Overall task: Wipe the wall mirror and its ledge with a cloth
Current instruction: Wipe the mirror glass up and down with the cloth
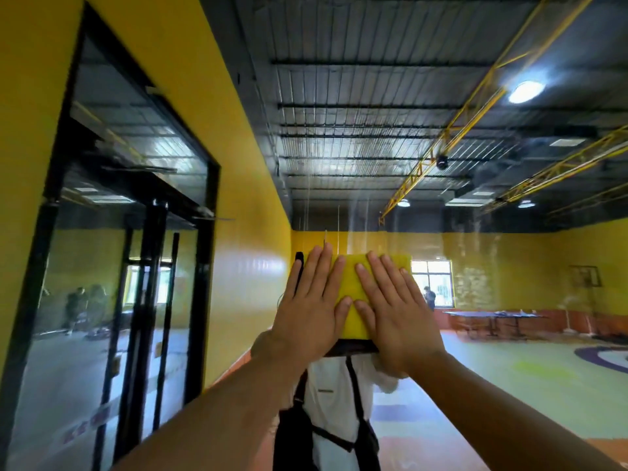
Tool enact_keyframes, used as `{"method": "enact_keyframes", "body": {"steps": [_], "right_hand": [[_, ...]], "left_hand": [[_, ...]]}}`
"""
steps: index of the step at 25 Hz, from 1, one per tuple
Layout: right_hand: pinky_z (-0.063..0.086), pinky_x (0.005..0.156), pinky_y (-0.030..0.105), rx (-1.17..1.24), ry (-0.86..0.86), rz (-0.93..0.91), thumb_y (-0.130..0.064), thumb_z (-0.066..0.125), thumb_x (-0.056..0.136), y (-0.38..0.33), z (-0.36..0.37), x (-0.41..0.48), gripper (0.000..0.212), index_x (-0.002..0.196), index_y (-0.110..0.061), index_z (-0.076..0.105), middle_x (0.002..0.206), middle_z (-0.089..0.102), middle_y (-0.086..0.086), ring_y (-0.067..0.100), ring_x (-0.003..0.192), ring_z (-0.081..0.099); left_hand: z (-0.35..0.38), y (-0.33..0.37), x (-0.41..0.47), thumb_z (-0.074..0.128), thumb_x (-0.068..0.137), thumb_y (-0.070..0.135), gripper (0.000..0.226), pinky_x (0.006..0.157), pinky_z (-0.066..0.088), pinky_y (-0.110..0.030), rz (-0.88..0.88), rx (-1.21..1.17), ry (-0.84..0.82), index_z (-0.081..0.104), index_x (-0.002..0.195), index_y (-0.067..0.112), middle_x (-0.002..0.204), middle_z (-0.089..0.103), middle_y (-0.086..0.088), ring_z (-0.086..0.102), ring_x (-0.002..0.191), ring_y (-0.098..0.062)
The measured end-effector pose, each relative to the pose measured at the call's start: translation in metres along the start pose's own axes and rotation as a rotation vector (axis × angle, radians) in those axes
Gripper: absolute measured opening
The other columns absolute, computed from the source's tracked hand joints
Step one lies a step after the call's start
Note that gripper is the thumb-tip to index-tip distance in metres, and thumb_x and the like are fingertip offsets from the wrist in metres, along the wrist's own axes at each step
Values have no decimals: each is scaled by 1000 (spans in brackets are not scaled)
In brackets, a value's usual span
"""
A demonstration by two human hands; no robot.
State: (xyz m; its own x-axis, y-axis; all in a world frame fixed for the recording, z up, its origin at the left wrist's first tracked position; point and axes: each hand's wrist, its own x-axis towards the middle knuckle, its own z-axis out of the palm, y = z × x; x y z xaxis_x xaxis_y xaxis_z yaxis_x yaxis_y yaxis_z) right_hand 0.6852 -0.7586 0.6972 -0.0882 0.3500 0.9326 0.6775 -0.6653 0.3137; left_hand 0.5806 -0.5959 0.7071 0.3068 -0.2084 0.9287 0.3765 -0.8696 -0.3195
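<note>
A large wall mirror (475, 253) fills the right part of the view and reflects a hall with a dark ceiling. A yellow cloth (353, 290) lies flat against the glass at about head height. My left hand (309, 314) presses on the cloth's left side with straight, spread fingers. On its right side my right hand (397, 317) presses in the same way. Faint vertical streaks show on the glass above the cloth. Below my hands the mirror shows my own torso in a white shirt. The ledge is hidden from view.
A yellow wall (238, 232) runs along the left and meets the mirror's left edge. It holds a black-framed glass doorway (129, 253). The mirror reflects table tennis tables (492, 317), a window (431, 283) and a distant person (430, 297).
</note>
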Motion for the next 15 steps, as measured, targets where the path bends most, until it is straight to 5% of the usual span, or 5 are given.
{"method": "enact_keyframes", "body": {"steps": [6,9,15], "right_hand": [[16,126,44,-17,36,35,-54,13,107,44,-21,141,66,161,-19,27,169,20,6,23,157,15],[-8,127,36,9,-25,34,-60,-4,101,64,-36,211,70,163,-28,0,171,-8,-2,13,155,-15],[-11,125,35,18,-42,27,-53,14,109,76,-46,264,62,163,-29,-3,171,-11,-3,15,156,-15]], "left_hand": [[-20,-47,139,13,107,50,67,128,9,-49,-14,20,54,16,164,15,172,5,-10,1,159,-25],[-36,-76,203,3,104,54,70,129,-3,-46,-40,17,18,2,165,19,172,-10,-7,-13,158,-22],[-48,-107,254,13,109,52,64,128,-9,-41,-6,1,11,-2,164,22,171,-14,-4,-16,157,-20]]}}
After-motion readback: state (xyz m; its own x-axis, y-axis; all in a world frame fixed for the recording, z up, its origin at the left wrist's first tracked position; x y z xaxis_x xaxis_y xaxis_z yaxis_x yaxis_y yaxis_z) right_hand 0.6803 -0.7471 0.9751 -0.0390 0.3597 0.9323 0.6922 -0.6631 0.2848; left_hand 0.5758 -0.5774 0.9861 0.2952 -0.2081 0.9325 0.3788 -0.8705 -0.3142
